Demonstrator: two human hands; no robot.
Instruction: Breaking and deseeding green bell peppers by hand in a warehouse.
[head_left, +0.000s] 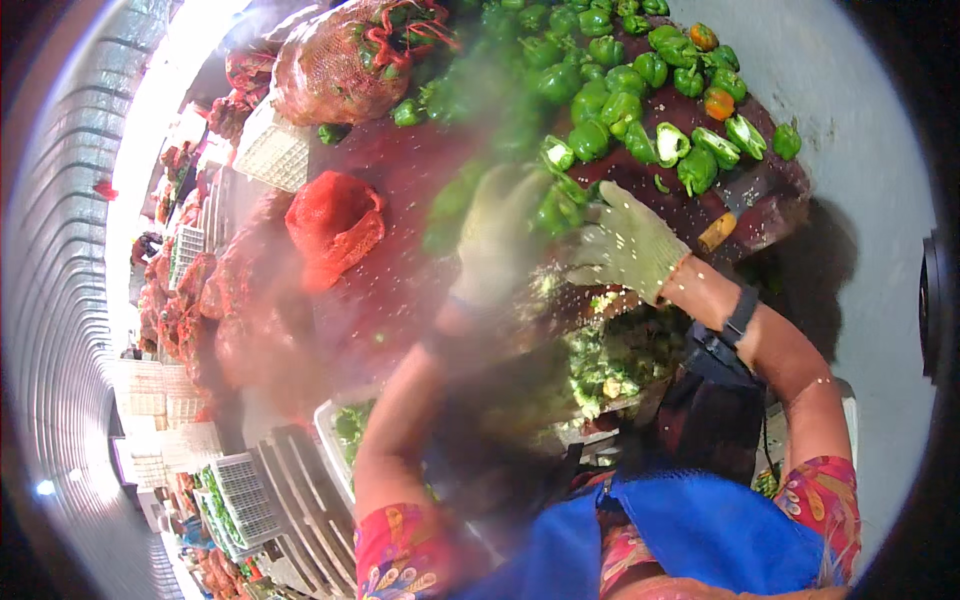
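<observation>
Both my hands wear pale work gloves over a dark red tabletop (410, 165) strewn with small pale seeds. My left hand (500, 230) reaches to the near edge of the green bell peppers; haze blurs its fingers, so their grip is unclear. Beside it, my right hand (630, 240) has its fingers apart and nothing visible in them. Between the hands lie a few green bell peppers (560, 208). Cut pepper halves (672, 144) show white insides, just beyond my right hand. To its right rests a knife with a wooden handle (717, 232).
A heap of green peppers (545, 50) covers the far table, with a few orange ones (718, 103). At the left are a full mesh sack (345, 65), a red net bag (335, 228) and a white crate (272, 150). Pepper scraps (610, 360) lie below my hands.
</observation>
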